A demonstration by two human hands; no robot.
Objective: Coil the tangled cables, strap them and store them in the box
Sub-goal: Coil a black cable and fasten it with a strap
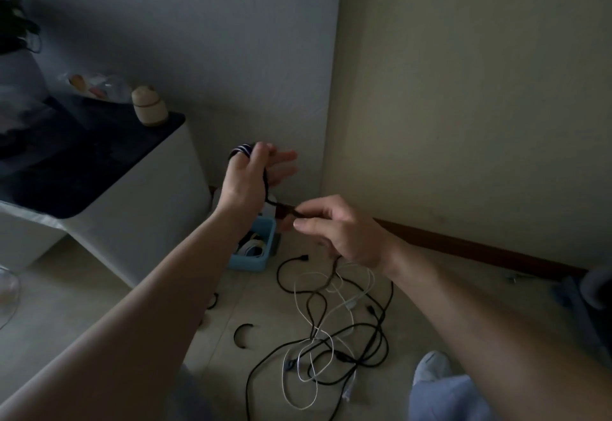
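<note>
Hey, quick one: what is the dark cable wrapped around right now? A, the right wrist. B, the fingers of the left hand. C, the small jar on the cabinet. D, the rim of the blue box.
B: loops of the dark cable sit around the fingers of the left hand, while the right hand pinches a loose stretch of it.

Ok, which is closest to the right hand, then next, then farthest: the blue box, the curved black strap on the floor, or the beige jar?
1. The blue box, on the floor just left of the right hand.
2. The curved black strap, on the floor, lower left.
3. The beige jar, far left, up on the cabinet.
</note>
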